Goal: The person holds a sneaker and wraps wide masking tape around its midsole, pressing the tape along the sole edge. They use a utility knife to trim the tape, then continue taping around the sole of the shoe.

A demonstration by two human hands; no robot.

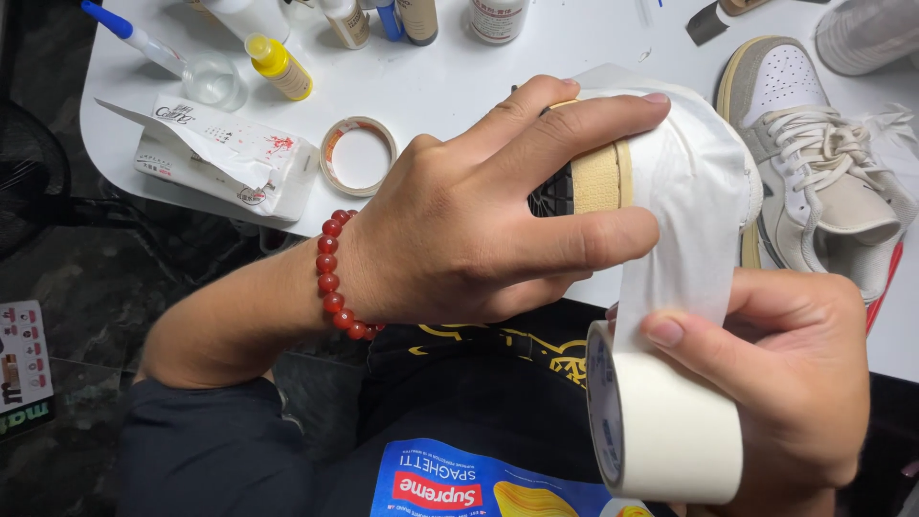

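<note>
My left hand (pixel 479 215), with a red bead bracelet on the wrist, grips a sneaker (pixel 593 177) with a yellowed midsole and dark outsole. The shoe's end is wrapped in white masking tape (pixel 694 182). A strip of that tape runs down to a wide roll of masking tape (pixel 670 431), which my right hand (pixel 795 373) holds, thumb pressed on the strip. Both hands sit over my lap, at the white table's front edge.
A second beige and white sneaker (pixel 823 163) lies on the white table (pixel 459 86) at the right. A small tape roll (pixel 357 155), an opened white packet (pixel 225 158), a yellow-capped bottle (pixel 278 67), a clear cup and several bottles stand farther back.
</note>
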